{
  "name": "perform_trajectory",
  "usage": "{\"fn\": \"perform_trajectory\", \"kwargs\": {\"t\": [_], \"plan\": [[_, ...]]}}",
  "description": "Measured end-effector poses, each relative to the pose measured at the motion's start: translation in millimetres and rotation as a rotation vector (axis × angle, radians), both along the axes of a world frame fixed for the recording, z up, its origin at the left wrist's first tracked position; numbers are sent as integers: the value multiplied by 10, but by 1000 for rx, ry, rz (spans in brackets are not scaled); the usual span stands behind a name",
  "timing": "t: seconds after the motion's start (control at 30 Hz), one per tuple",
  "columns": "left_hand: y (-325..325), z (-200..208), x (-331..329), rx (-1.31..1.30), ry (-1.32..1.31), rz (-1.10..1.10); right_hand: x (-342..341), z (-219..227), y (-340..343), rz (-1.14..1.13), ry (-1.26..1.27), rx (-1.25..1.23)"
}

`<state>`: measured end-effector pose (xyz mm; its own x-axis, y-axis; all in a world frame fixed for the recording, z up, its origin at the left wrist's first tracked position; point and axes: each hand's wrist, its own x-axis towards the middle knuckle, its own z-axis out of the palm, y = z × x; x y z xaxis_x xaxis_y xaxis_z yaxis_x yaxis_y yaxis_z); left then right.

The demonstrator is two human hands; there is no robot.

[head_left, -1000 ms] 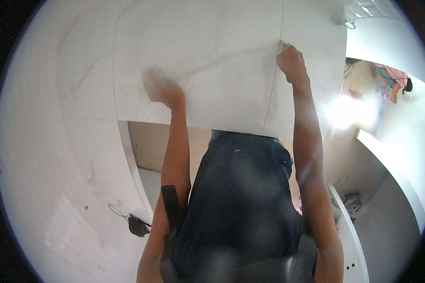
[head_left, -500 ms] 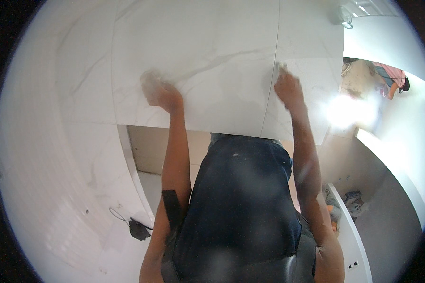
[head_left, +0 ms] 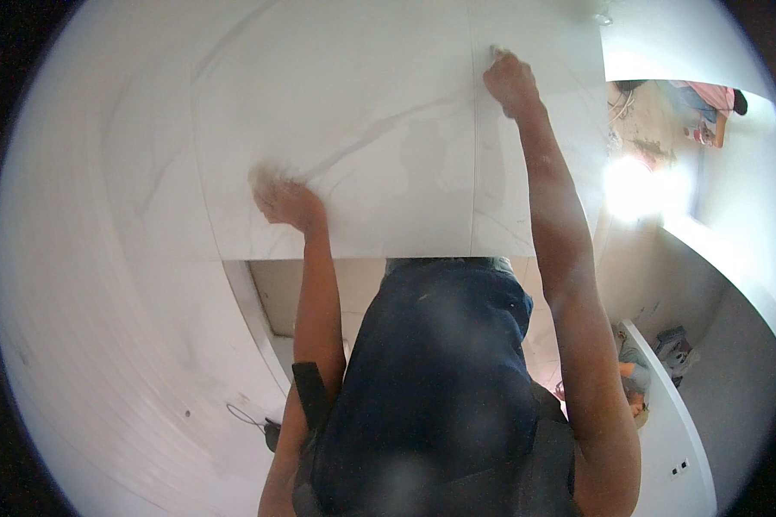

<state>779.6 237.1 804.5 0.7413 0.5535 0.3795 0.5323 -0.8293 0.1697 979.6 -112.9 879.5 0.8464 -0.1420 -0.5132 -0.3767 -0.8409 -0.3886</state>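
Observation:
Over the white marble-patterned surface (head_left: 362,77), my left hand (head_left: 291,205) is closed around a crumpled, pale, see-through-looking wad (head_left: 267,179). Motion blurs the wad, so its kind does not show. Farther off and to the right, my right hand (head_left: 513,84) makes a fist just right of a thin straight seam (head_left: 473,129). A small pale tip (head_left: 496,52) pokes out beyond its fingers. What that hand grips is mostly hidden.
A black object with a thin cord (head_left: 272,433) lies on the white surface at lower left. At right, a bright light glares near a co-worker in pink (head_left: 711,96). Another person (head_left: 635,383) is partly visible behind a white panel (head_left: 672,414) at lower right.
My right hand has moved farther away along the seam, its arm now stretched out. My left hand sits slightly lower in the picture, still on the wad. The whole view has shifted a little.

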Motion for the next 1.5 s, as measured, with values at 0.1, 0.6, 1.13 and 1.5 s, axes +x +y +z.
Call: {"fn": "perform_trajectory", "kwargs": {"t": [0.1, 0.6, 1.13, 1.5], "plan": [[103, -122, -37, -163, 33, 39, -638, -256, -90, 201, -193, -135], [122, -301, -96, -135, 181, 151, 678, -8, -400, -48, -139, 1], [106, -287, -165, -21, 123, 99, -1009, 73, -258, 24, -74, -45], [-171, -111, 31, -160, 215, 160, 893, -449, -540, 119, -142, -116]]}}
